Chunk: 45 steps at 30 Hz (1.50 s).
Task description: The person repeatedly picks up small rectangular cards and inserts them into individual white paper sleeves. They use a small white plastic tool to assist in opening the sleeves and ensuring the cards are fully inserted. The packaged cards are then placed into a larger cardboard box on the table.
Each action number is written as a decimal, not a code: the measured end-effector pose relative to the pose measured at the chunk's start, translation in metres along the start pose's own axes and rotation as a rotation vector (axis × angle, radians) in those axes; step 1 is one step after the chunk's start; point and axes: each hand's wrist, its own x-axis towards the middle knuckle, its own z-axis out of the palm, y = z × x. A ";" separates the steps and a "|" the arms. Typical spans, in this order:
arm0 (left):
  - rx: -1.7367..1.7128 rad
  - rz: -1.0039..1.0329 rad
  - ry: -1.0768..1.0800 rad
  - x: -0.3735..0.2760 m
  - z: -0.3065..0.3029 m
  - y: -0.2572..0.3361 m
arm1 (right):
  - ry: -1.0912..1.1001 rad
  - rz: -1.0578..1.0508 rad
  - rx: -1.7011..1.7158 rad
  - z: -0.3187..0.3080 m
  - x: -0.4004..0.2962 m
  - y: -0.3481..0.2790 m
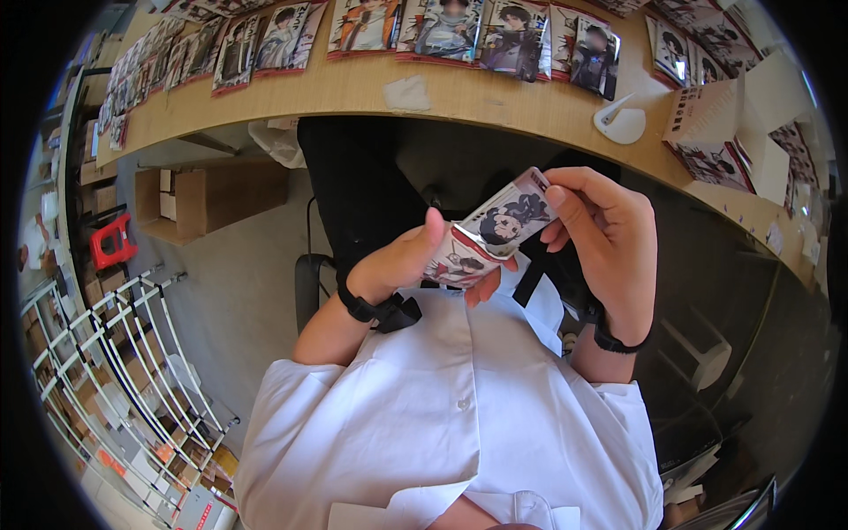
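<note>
Above my lap, my left hand [405, 255] grips a red-edged printed packet [462, 260], thumb on top and fingers beneath. A glossy illustrated card [507, 222] sticks partly out of the packet's open end. My right hand [603, 232] pinches the card's outer end between thumb and fingers. How much of the card sits inside the packet is hidden. On the wooden table [318, 93] before me lie illustrated packets with cards on top, such as a dark-clad figure card [595, 59] and a purple-toned one [513, 43].
Near the table's edge lies a white letter-opener-like cutter [621, 122], left of an opened printed box [709, 136]. A paper scrap [407, 93] rests mid-table. Below stand a cardboard box [218, 192], a red plastic stool [112, 240] and a white tubular rack [126, 331].
</note>
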 end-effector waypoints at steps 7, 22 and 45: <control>-0.123 -0.042 -0.015 0.010 0.004 -0.003 | 0.001 -0.027 0.029 -0.004 0.004 0.000; 0.126 -0.085 0.009 -0.003 -0.010 0.018 | 0.056 -0.031 0.264 -0.060 -0.027 0.006; 0.242 -0.464 -0.277 0.244 0.092 0.029 | 0.639 -0.266 0.649 -0.155 -0.086 0.087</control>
